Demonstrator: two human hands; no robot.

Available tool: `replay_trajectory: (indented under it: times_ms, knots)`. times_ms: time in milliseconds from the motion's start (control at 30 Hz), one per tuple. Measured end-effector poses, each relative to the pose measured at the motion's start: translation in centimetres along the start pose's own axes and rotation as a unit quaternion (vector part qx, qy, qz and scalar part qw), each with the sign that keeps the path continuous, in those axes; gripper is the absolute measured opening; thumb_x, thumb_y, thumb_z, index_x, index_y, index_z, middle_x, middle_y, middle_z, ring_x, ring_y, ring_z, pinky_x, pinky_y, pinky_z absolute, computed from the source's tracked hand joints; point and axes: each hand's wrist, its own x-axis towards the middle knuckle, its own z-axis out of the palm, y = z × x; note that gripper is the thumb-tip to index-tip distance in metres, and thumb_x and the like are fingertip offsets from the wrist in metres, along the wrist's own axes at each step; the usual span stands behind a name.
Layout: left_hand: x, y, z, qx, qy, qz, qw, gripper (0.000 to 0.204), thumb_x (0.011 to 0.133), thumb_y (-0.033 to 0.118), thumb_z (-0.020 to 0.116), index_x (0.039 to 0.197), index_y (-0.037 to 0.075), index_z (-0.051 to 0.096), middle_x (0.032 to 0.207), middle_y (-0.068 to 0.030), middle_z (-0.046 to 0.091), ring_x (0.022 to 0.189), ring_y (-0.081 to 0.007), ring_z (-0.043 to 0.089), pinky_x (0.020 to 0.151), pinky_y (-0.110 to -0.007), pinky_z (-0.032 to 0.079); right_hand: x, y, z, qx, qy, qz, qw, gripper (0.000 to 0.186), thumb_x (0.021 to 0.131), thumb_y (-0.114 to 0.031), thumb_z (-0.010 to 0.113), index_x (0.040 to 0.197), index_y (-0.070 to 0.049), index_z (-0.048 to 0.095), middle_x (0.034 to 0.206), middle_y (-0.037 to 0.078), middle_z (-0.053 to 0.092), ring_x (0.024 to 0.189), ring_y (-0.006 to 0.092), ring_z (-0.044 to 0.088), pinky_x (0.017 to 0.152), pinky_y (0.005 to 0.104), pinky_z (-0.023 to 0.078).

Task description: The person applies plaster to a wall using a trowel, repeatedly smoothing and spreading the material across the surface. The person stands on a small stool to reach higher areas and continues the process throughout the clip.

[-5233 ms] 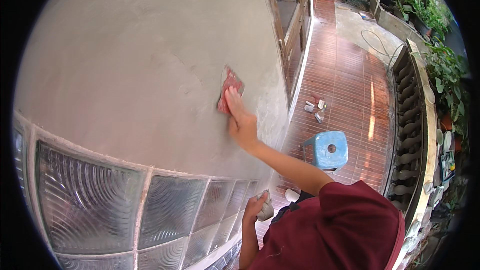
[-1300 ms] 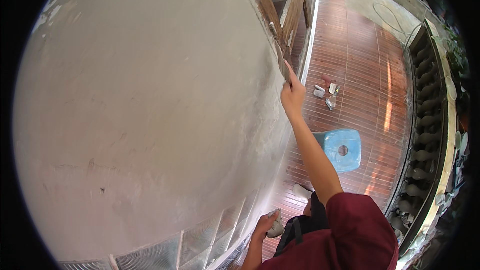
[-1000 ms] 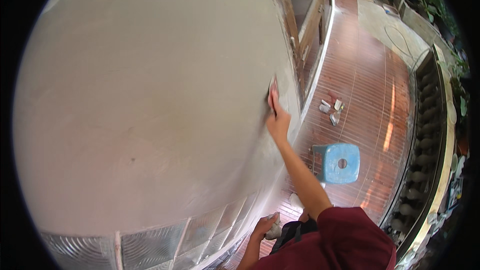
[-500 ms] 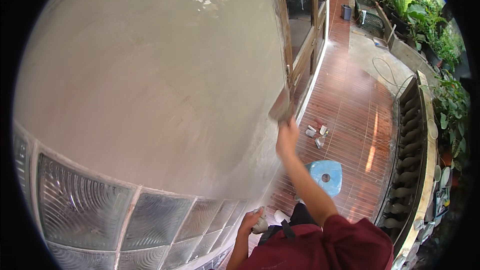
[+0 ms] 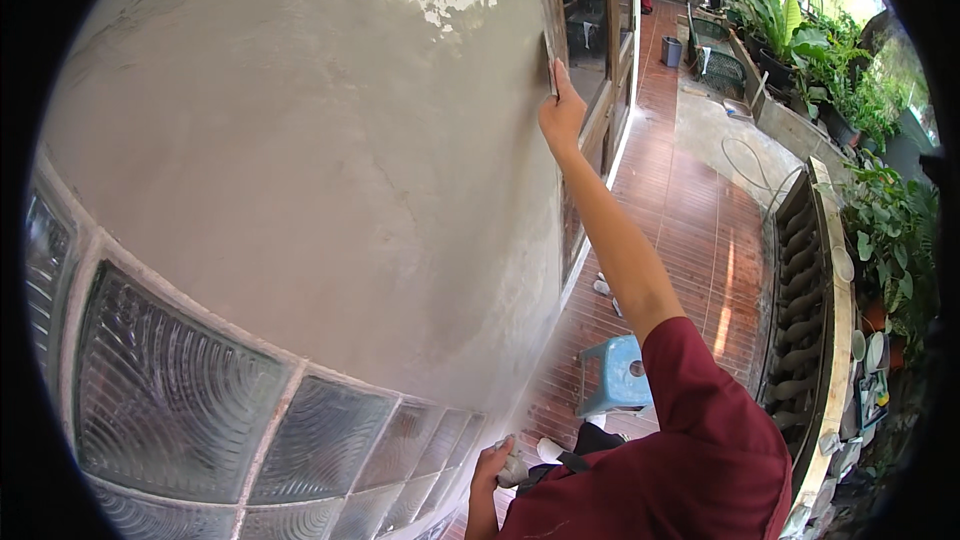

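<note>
The right hand (image 5: 563,120) pinches a thin, flat, greyish tool (image 5: 549,61) beside the brown wooden frame (image 5: 555,0). It looks light and stiff, best held low. The left hand (image 5: 489,464) holds a roundish grey lump (image 5: 513,471), maybe soft.

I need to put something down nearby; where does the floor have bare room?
The reddish floor shows bare room beyond the blue stool, between the small pale items and the baluster railing. It is crowded nearer the wall: stool, items and a foot there.
</note>
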Motion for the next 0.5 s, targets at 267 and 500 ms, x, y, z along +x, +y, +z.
replay_trajectory:
  times_ms: [267, 500]
  knots:
    - [-1.2, 1.1, -2.1, 0.017, 0.029, -0.015, 0.999, 0.041, 0.086, 0.040, 0.067, 0.099, 0.001, 0.066, 0.084, -0.0041, 0.064, 0.070, -0.0131, 0.059, 0.064, -0.029, 0.047, -0.3, -0.5, 1.4, -0.029, -0.081, 0.069, 0.994, 0.064, 0.072, 0.006, 0.043, 0.134, -0.009, 0.049, 0.122, 0.020, 0.058, 0.109, 0.0312, 0.059, 0.092, 0.0291, 0.043]
    - [-0.4, 1.9, -3.0, 0.040, 0.002, -0.009, 0.999, 0.038, 0.087, 0.039, 0.066, 0.094, 0.001, 0.065, 0.082, -0.0045, 0.064, 0.067, -0.0130, 0.059, 0.061, -0.030, 0.047, -1.9, -2.9, 0.3, -0.070, -0.131, 0.118, 0.982, 0.063, 0.073, 0.002, 0.046, 0.135, -0.013, 0.049, 0.113, 0.022, 0.061, 0.098, 0.0335, 0.062, 0.088, 0.0311, 0.044]
